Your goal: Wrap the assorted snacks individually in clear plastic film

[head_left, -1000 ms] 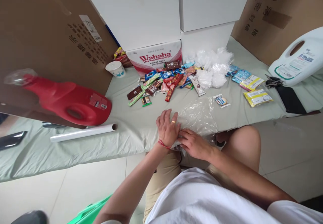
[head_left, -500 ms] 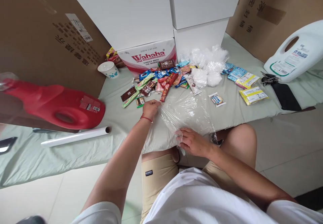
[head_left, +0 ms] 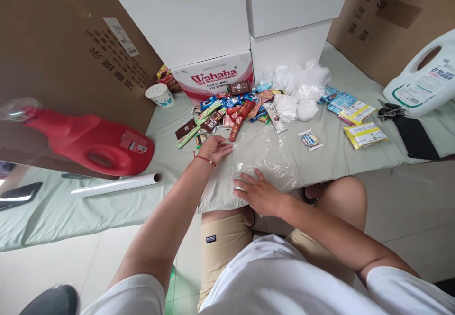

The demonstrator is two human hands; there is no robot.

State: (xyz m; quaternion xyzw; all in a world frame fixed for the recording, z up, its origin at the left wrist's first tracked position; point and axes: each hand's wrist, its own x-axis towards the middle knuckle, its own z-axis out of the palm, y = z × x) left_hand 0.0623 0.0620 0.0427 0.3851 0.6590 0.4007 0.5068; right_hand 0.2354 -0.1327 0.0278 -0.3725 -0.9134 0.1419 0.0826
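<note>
Left hand (head_left: 215, 149): yours, extended at the plastic film's (head_left: 273, 158) edge; any pinch, cannot tell.
Right hand (head_left: 259, 193): yours, spread on the film, unclenched.

Arms (head_left: 174, 220) forward, left fingers (head_left: 223, 152) loosely bent, right fingers (head_left: 246, 183) apart

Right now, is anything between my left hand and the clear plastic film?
Nothing visible: your left hand is beside the plastic film's left edge. Your right hand rests on its near part, and the snack pile lies beyond.
</note>
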